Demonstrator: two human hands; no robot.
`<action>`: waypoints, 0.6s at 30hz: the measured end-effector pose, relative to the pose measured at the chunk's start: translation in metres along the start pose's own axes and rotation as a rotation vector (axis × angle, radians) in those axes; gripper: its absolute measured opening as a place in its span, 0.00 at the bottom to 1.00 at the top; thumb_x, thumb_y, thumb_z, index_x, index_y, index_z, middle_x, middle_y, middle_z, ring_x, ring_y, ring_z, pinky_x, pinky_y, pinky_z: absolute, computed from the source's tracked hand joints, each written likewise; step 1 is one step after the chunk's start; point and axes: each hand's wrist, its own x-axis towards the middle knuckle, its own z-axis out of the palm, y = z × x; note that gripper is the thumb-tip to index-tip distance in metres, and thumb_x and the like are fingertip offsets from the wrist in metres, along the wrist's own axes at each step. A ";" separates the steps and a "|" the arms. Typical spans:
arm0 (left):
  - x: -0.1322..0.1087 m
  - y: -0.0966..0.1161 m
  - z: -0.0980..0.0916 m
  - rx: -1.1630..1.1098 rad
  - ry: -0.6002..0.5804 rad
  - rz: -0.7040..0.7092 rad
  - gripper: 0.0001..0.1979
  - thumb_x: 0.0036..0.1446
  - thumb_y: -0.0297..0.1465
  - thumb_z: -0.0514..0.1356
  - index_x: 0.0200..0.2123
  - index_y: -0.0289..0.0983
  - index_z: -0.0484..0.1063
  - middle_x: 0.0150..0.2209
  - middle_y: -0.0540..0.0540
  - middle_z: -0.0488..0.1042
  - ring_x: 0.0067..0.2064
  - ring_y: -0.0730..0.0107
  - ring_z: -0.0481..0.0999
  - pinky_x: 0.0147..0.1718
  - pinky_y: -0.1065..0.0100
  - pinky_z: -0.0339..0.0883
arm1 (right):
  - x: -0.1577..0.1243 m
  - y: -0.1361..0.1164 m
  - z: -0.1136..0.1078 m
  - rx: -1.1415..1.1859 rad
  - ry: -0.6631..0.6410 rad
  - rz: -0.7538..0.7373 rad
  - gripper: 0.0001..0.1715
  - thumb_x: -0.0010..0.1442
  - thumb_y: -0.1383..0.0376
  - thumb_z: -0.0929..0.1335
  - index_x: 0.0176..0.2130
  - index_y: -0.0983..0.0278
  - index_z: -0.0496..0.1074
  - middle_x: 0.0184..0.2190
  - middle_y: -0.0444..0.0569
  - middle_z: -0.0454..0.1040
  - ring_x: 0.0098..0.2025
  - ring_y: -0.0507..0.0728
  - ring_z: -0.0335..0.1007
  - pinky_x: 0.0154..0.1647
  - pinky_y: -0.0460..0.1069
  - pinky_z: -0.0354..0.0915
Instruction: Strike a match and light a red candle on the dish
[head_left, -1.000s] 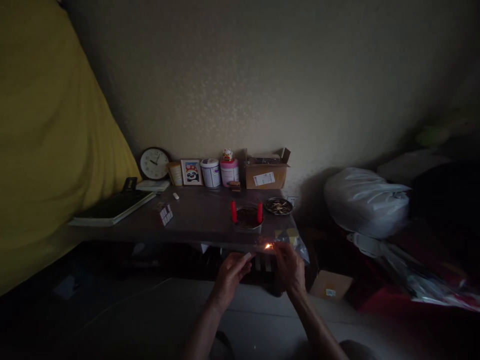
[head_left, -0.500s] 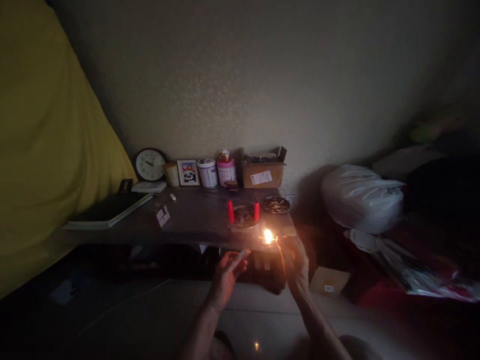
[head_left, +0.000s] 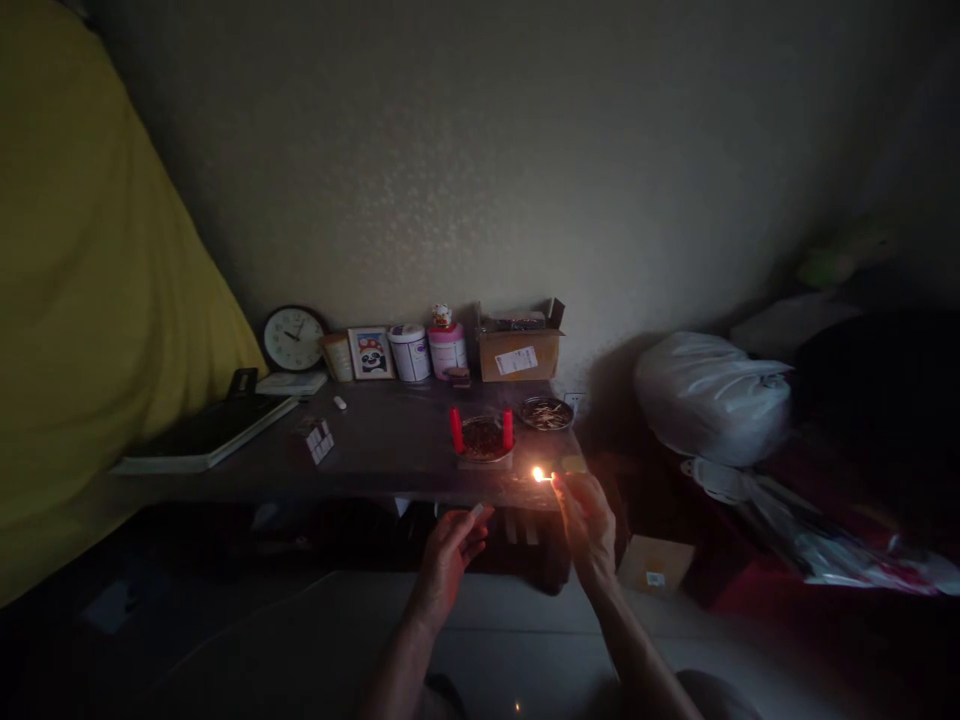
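The right hand (head_left: 589,520) pinches a burning match (head_left: 538,474) between thumb and fingertips. The flame sits just in front of the candle dish (head_left: 484,440), a little to its right, over the near edge of the table (head_left: 375,470). The left hand (head_left: 446,555) hangs lower, in front of that dish and off the table, with its fingers loosely curled around a small pale box (head_left: 477,510). Two red candles (head_left: 455,430) stand upright at either side of the dish, unlit. A second dish of matchsticks (head_left: 547,413) lies just behind it to the right.

To my eye, holding this match well means keeping the stick level or the head slightly raised, so the flame creeps slowly and stays off the fingers. The wrist should move gently, since a quick sweep could blow it out. The box is better kept well away from the flame, as it is.

Half a second ago the flame was bigger and threw more light on the table edge; now it has shrunk to a small point. A second ago it was only a spark between the two hands, which were close together. Since then the left hand has dropped back, away from the dish.
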 end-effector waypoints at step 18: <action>0.000 0.003 0.003 -0.035 -0.012 -0.015 0.11 0.45 0.36 0.66 0.30 0.35 0.72 0.38 0.43 0.78 0.33 0.72 0.74 0.32 0.70 0.66 | 0.016 -0.027 0.007 0.343 -0.033 0.229 0.17 0.52 0.53 0.68 0.31 0.64 0.71 0.27 0.45 0.71 0.30 0.53 0.65 0.29 0.46 0.63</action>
